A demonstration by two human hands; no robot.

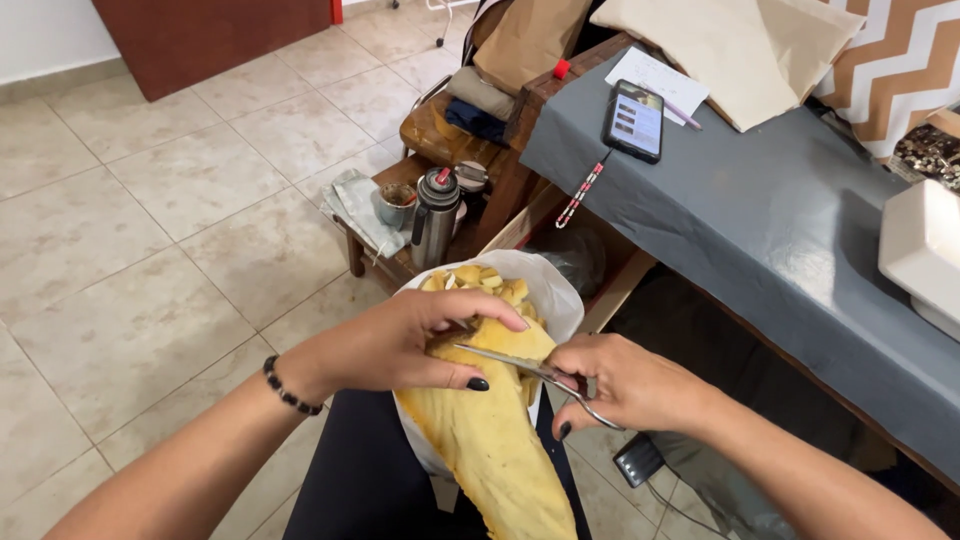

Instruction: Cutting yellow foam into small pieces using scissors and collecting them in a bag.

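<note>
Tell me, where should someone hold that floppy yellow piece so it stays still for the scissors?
Hold the yellow piece near its top end, close beside the scissors, as the left hand does, coming from the left with thumb under and fingers over. It is limp and droops down over the lap, so a hold near the blades probably keeps it taut. The right hand works the scissors from the right.

Phone (634,120) on table (760,230) — flask (435,215) left.

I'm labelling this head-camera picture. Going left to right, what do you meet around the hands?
Beaded bracelet → left hand → yellow foam sheet → right hand with the scissors → white box on the grey table.
</note>
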